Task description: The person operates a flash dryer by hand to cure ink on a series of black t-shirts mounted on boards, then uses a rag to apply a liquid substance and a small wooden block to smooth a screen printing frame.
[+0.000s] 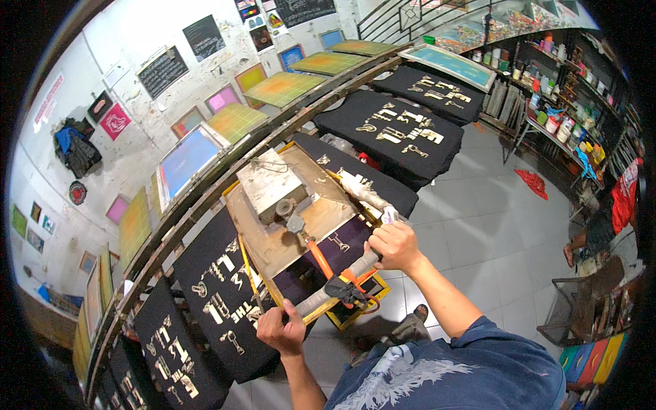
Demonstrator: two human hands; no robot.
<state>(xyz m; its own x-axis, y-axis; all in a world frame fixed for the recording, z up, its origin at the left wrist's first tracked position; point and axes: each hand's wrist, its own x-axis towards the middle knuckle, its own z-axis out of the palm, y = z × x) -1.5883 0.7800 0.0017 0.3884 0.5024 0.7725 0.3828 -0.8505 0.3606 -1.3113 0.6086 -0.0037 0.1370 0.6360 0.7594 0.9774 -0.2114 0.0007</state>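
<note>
Both my hands are closed around a bar wrapped in grey tape [316, 301], at the near side of a wheel-less yellow-edged metal unit [249, 268]. My left hand [281, 331] grips its left end, and my right hand [394, 246] its right end. On the unit's brown top plate [328, 205] sits a pale metal box [270, 179] with a round knob-like fitting. An orange bar [318, 258] runs from there toward the handle, where black wrapping [347, 292] and a cable show. The unit hangs over a black shirt, mostly hiding it; a pale printed spanner [337, 242] shows near the handle.
Black printed shirts [225, 294] lie flat in a row on both sides, with another shirt [400, 130] farther right. A long dark rail [273, 137] runs behind them, with framed screens [190, 160] propped along it. Shelves of bottles [547, 68] and a chair [581, 301] stand at right.
</note>
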